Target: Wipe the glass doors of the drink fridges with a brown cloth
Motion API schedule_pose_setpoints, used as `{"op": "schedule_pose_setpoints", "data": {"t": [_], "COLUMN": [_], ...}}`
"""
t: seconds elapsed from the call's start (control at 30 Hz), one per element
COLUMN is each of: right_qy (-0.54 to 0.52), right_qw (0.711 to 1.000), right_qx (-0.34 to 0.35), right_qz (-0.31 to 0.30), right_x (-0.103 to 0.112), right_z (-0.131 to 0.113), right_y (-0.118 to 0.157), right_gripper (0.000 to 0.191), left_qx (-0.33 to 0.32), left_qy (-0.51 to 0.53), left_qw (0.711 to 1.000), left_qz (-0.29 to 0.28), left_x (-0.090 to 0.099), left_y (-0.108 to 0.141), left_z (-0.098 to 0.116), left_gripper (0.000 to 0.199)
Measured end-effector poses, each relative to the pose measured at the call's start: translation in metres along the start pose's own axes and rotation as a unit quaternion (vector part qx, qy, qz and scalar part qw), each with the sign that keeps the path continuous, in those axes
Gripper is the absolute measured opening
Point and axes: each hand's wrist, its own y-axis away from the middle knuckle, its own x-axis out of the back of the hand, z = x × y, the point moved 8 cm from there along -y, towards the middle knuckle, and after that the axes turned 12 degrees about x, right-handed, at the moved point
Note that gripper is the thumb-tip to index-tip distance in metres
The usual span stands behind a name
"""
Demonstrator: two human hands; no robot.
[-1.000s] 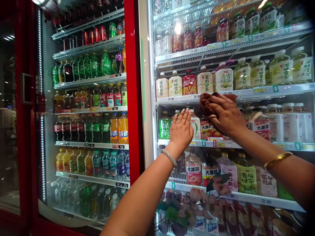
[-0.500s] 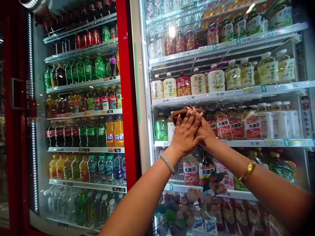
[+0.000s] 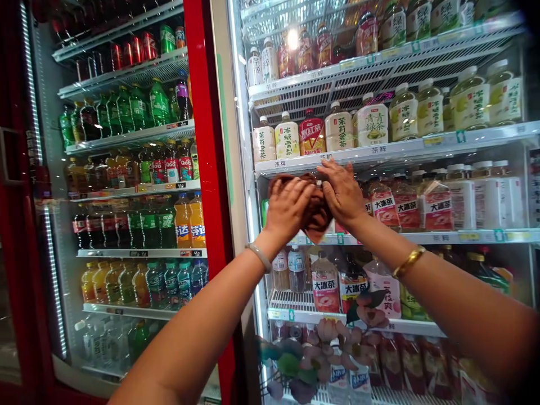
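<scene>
A crumpled brown cloth (image 3: 318, 216) lies against the glass front of the right-hand drinks cooler. My left hand (image 3: 283, 211) is on its left part, fingers curved over the fabric and pressing it to the glass. Just right of the cloth, my right hand (image 3: 346, 194) is open, its fingers stretched up and leftward; its thumb side meets the cloth's edge. Both hands are in front of the shelf that holds pink-labelled iced tea bottles (image 3: 407, 208).
A red cooler frame (image 3: 210, 185) divides this cooler from the one at left, where orange soda bottles (image 3: 182, 219) and others fill several shelves. Tea bottles (image 3: 338, 128) stand on the shelf above my hands. Flowers and leaves (image 3: 295, 360) show low at the glass, possibly reflected.
My hands were stacked over the cloth; now they are apart. The left hand has shifted left with the cloth, which is more spread out and hangs lower. The view has tilted slightly.
</scene>
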Motion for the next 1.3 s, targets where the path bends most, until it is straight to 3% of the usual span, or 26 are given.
{"op": "schedule_pose_setpoints", "data": {"t": [0.07, 0.17, 0.3, 0.4, 0.43, 0.5, 0.57, 0.63, 0.73, 0.8, 0.83, 0.9, 0.97, 1.07, 1.2, 1.3], "right_qy": [0.012, 0.014, 0.017, 0.012, 0.009, 0.003, -0.002, -0.007, -0.014, -0.017, -0.016, -0.009, -0.002, 0.001, 0.001, 0.009], "right_qw": [0.999, 0.988, 0.987, 0.989, 0.989, 0.988, 0.988, 0.988, 0.985, 0.982, 0.982, 0.981, 0.982, 0.984, 0.982, 0.981], "right_qx": [0.040, 0.130, 0.142, 0.125, 0.125, 0.126, 0.124, 0.123, 0.132, 0.143, 0.148, 0.152, 0.152, 0.143, 0.139, 0.142], "right_qz": [-0.025, -0.077, -0.072, -0.076, -0.081, -0.087, -0.090, -0.096, -0.112, -0.120, -0.121, -0.117, -0.110, -0.108, -0.124, -0.129], "right_x": [-0.010, -0.021, -0.020, -0.020, -0.021, -0.022, -0.022, -0.023, -0.025, -0.028, -0.029, -0.030, -0.030, -0.031, -0.034, -0.034], "right_z": [-0.014, -0.035, -0.035, -0.030, -0.030, -0.032, -0.034, -0.035, -0.037, -0.037, -0.036, -0.035, -0.034, -0.032, -0.031, -0.031], "right_y": [0.000, 0.008, 0.013, 0.012, 0.012, 0.011, 0.010, 0.010, 0.011, 0.012, 0.013, 0.013, 0.013, 0.013, 0.013, 0.014], "right_gripper": [0.044, 0.047, 0.049, 0.052, 0.054, 0.059, 0.061, 0.059, 0.056, 0.056, 0.057, 0.056, 0.053, 0.051, 0.054, 0.057], "left_qx": [0.086, 0.134, 0.062, -0.005, 0.020, 0.129, 0.182, 0.164, 0.077, 0.019, 0.021, 0.087, 0.194, 0.265, 0.172, 0.095], "left_qy": [-0.007, -0.005, -0.001, -0.005, -0.009, -0.017, -0.023, -0.030, -0.031, -0.017, -0.011, 0.001, 0.011, 0.024, 0.021, 0.009], "left_qw": [0.996, 0.990, 0.998, 1.000, 1.000, 0.991, 0.981, 0.984, 0.997, 0.999, 1.000, 0.996, 0.979, 0.961, 0.984, 0.995], "left_qz": [0.029, 0.042, 0.022, -0.019, -0.008, 0.038, 0.066, 0.056, 0.004, -0.021, -0.017, 0.012, 0.054, 0.077, 0.044, 0.004], "left_x": [0.007, 0.002, -0.016, -0.017, -0.011, 0.003, 0.009, 0.004, -0.010, -0.014, -0.011, -0.002, 0.006, 0.003, -0.014, -0.019], "left_y": [0.005, 0.026, 0.047, 0.034, 0.023, 0.005, 0.004, 0.020, 0.062, 0.080, 0.082, 0.072, 0.061, 0.069, 0.124, 0.156], "left_z": [-0.022, -0.017, 0.011, -0.001, -0.014, -0.045, -0.054, -0.044, -0.023, -0.021, -0.026, -0.046, -0.064, -0.059, -0.026, -0.023], "left_gripper": [0.051, 0.054, 0.069, 0.054, 0.049, 0.057, 0.065, 0.061, 0.048, 0.045, 0.045, 0.049, 0.056, 0.060, 0.054, 0.049]}}
